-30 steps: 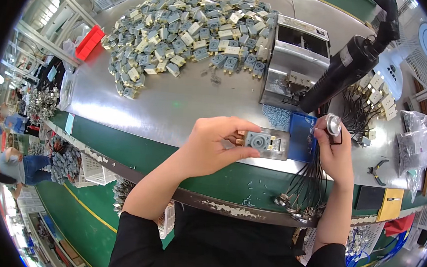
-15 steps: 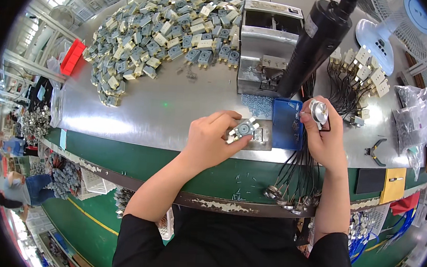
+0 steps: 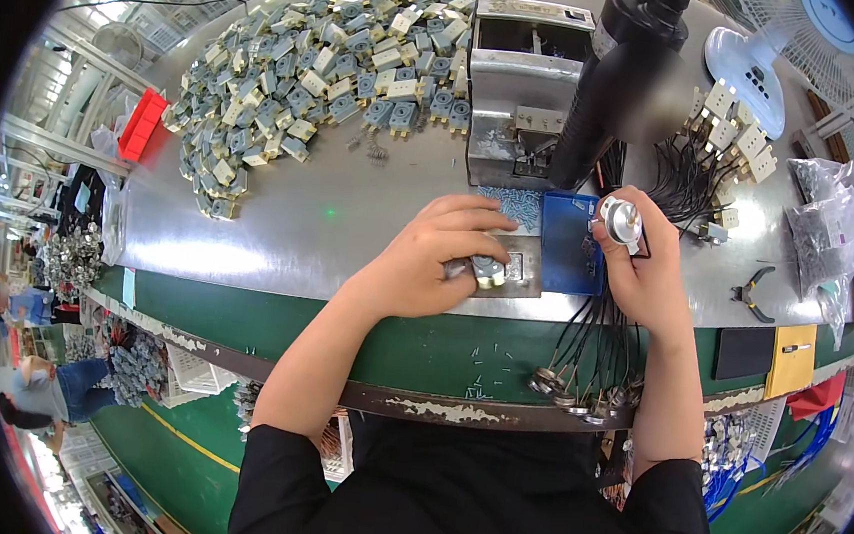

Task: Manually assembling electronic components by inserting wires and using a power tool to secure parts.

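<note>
Before me the steel bench (image 3: 253, 178) carries a big heap of grey-and-cream blocks (image 3: 311, 87) toward its far left, with a metal machine (image 3: 517, 78) right of the heap and a thick black cylinder (image 3: 582, 129) slanting beside that. Nearer me lies a blue tray (image 3: 569, 248), and just left of it a flat metal plate (image 3: 529, 285). My right grip (image 3: 652, 270) is closed around a round silver part (image 3: 623, 220), held up by the tray's right side. My left grip (image 3: 433, 257) is closed, thumb and fingers about one grey block (image 3: 488, 270) at the plate; they partly hide it, so I cannot tell whether it sits flush. Loose screws (image 3: 512, 208) lie beyond. I judge the step in hand to be settling the block; the next move calls for a steady left hold, squared to the plate.
</note>
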Motion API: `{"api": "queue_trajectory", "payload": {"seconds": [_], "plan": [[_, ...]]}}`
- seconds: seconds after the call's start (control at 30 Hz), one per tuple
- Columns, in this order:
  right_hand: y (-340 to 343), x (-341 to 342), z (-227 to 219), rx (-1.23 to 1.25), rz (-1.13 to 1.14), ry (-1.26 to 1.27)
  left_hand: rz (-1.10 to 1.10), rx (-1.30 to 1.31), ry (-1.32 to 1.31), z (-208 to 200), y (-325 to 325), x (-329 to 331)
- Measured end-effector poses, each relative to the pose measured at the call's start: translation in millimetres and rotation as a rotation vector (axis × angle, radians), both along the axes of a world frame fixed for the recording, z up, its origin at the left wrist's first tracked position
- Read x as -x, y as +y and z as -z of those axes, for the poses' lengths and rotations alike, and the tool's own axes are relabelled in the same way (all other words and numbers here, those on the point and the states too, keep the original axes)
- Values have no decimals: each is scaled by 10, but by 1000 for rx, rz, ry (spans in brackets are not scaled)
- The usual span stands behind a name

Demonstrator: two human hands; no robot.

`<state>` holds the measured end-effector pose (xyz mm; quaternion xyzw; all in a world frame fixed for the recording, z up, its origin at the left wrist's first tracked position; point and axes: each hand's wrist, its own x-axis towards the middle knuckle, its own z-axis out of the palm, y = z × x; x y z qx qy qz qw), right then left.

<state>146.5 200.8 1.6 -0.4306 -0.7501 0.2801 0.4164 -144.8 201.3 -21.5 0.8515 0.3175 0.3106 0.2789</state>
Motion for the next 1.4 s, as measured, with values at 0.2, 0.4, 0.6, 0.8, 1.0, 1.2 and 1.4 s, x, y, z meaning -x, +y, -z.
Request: {"api": "queue_trajectory", "payload": {"seconds": [0.2,0.4,0.6,0.8,1.0,1.2,1.4], "plan": [[-2,1,7,1,3,-12,-48,-8,-16,-41,-34,-145],[16,20,90,-48,18,45,-86,-84,-236,202,-104,-173],[-34,81,-143,-7,49,-53,-150,-3,-284,183,-137,-130],[-25,71,-43,-116,39,-58,-173,-6,-259,189,-150,-99],[-32,107,-54,-64,53,-42,-190,-26,-242,163,-197,-123],[-20,133,-34,-101,29,-54,-200,51,-347,145,-194,15],[-70,36,-10,-2,3,31,-861,-67,-96,-62,284,682]]}}
